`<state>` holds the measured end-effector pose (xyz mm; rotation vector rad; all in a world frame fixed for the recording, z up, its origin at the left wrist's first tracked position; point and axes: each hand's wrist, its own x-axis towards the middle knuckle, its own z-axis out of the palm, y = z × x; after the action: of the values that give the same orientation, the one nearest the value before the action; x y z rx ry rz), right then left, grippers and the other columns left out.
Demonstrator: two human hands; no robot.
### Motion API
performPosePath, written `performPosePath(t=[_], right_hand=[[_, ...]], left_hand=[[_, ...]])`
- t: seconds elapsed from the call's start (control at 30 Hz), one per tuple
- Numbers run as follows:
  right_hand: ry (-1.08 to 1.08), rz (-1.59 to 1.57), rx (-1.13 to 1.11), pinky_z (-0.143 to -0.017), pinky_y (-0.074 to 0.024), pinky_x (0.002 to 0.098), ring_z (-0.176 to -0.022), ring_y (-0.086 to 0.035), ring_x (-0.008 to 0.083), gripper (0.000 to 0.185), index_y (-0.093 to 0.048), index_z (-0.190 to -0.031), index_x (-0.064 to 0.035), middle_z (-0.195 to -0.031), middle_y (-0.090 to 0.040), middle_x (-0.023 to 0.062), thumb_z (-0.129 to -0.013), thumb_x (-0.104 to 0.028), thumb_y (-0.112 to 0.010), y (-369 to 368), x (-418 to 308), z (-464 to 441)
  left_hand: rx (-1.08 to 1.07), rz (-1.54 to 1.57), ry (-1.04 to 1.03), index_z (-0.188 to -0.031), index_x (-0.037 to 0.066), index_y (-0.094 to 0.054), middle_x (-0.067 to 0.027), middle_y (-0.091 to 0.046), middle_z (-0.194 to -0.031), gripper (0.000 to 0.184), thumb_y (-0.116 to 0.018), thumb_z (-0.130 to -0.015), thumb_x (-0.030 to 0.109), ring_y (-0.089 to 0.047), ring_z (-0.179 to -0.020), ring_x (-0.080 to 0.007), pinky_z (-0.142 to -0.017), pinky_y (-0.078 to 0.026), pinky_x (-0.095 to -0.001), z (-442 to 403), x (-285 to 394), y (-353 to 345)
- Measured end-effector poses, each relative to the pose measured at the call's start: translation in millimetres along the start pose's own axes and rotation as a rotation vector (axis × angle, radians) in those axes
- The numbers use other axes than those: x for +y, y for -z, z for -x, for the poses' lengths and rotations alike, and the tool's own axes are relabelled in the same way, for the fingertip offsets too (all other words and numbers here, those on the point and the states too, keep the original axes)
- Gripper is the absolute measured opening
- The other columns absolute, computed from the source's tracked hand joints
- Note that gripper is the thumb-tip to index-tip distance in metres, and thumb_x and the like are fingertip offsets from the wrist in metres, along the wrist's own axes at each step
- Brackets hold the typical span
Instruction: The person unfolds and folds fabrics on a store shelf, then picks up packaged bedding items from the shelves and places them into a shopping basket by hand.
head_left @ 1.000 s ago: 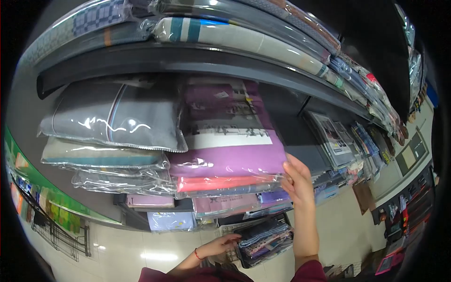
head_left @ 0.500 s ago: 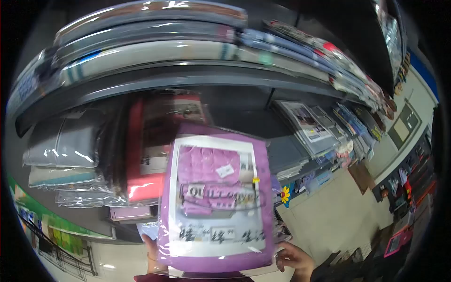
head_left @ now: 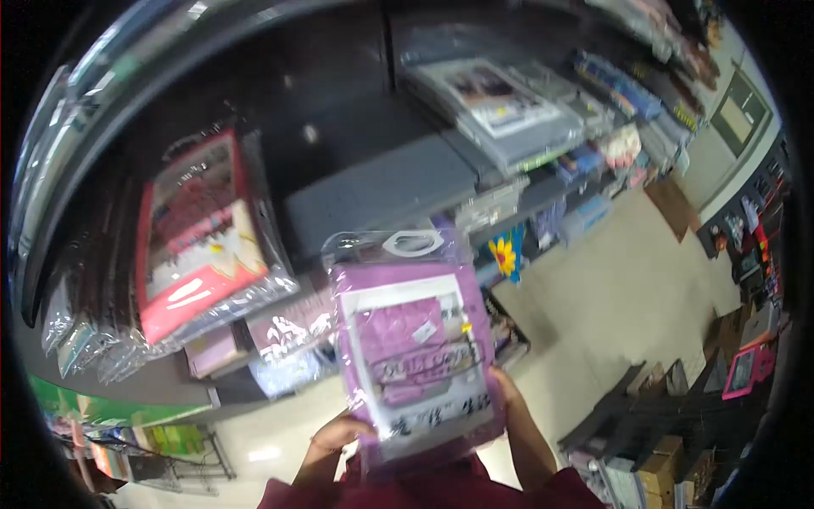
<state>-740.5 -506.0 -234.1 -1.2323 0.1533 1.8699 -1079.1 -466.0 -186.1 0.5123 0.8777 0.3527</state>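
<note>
A purple quilt cover package (head_left: 415, 356) in clear plastic, with a printed insert and a hanger hole at its top, is held upright before my body. My left hand (head_left: 339, 431) grips its lower left edge, and my right hand (head_left: 507, 397) holds its right edge. Fingers of both hands are partly hidden behind the package. On the shelf at the left, a red package (head_left: 199, 246) in clear plastic lies beside several dark wrapped packages.
A dark shelf (head_left: 373, 178) spans the upper middle. Grey wrapped packages (head_left: 500, 106) lie at its right. Below hang a yellow flower (head_left: 505, 254) and lower-shelf packages (head_left: 288, 373). A wire rack (head_left: 212, 462) stands lower left, with boxes (head_left: 661, 467) lower right.
The purple package has come off the shelf stack and now stands between both hands in front of me. The view has shifted to the right, and the red package is uncovered.
</note>
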Motion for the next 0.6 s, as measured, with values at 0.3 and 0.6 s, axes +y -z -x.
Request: performPosePath(t=[0.3, 0.6], right_hand=[[0.272, -0.036, 0.036, -0.086, -0.0425, 0.0349, -0.097, -0.054, 0.0215, 0.042, -0.051, -0.111, -0.0017, -0.103, -0.057, 0.0097, -0.072, -0.017, -0.054, 201, 56, -17], [0.400, -0.088, 0.089, -0.080, -0.0455, 0.0352, -0.096, -0.053, 0.0241, 0.047, -0.043, -0.119, -0.0030, -0.106, -0.054, 0.0108, -0.074, -0.007, -0.053, 147, 20, 0]], left_hand=[[0.149, -0.400, 0.089, -0.109, 0.000, -0.048, -0.0069, -0.056, -0.089, 0.035, -0.050, -0.082, 0.022, -0.053, -0.078, -0.0120, -0.066, -0.044, -0.0241, -157, -139, 1], [0.199, -0.977, -0.203, -0.112, 0.000, -0.042, -0.0240, -0.057, -0.088, 0.040, -0.045, -0.085, 0.030, -0.058, -0.077, -0.0366, -0.065, -0.045, -0.0427, -189, -171, 7]])
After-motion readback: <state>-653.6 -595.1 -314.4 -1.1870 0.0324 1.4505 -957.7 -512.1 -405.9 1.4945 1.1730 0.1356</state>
